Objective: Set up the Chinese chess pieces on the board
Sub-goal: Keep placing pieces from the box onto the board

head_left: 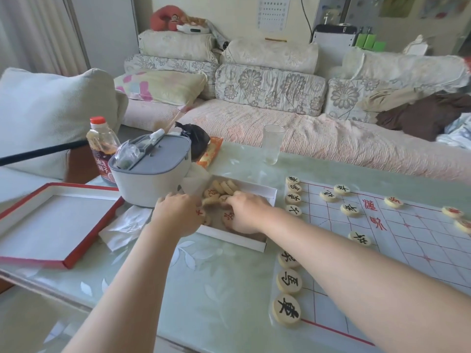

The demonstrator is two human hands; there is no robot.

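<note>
A shallow white cardboard box (260, 191) holds loose round cream wooden chess pieces (221, 188). The left hand (175, 212) and the right hand (244, 212) both reach into it, fingers curled down over the pieces; I cannot tell whether either grips one. A grey lidded tub (150, 174) crowds the box's far-left corner. A white paper board with a red grid (407, 238) lies just right of the box, bearing more pieces.
</note>
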